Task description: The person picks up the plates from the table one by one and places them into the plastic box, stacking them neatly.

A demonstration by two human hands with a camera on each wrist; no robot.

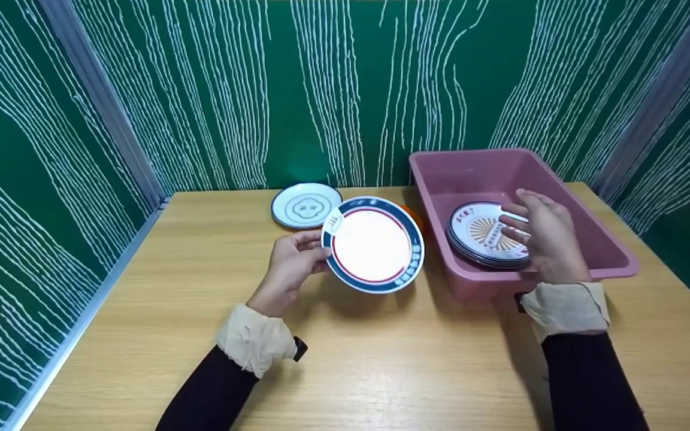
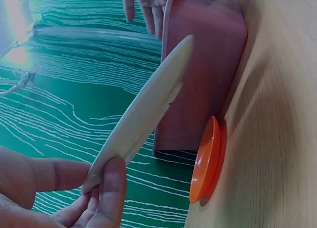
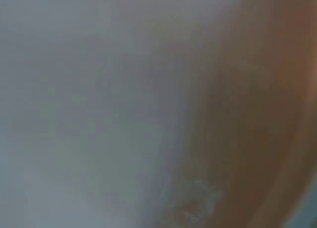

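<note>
My left hand (image 1: 291,266) pinches the left edge of a white plate with a blue rim and a red ring (image 1: 372,245), tilted up above the table. In the left wrist view this plate (image 2: 141,109) appears nearly edge-on, with the thumb on one face and fingers on the other. My right hand (image 1: 545,233) hovers over the near side of a pink plastic tub (image 1: 471,170), fingers spread and holding nothing. Below it, inside the tub, sits a stack of white plates (image 1: 471,230), the top one bearing a sunburst print. The right wrist view is a blur.
A white plate with a dark rim (image 1: 306,197) lies at the back of the wooden table (image 1: 201,269). An orange dish (image 2: 205,161) rests beside the tub, mostly hidden behind the held plate in the head view. Green patterned walls (image 1: 333,90) enclose the back and sides.
</note>
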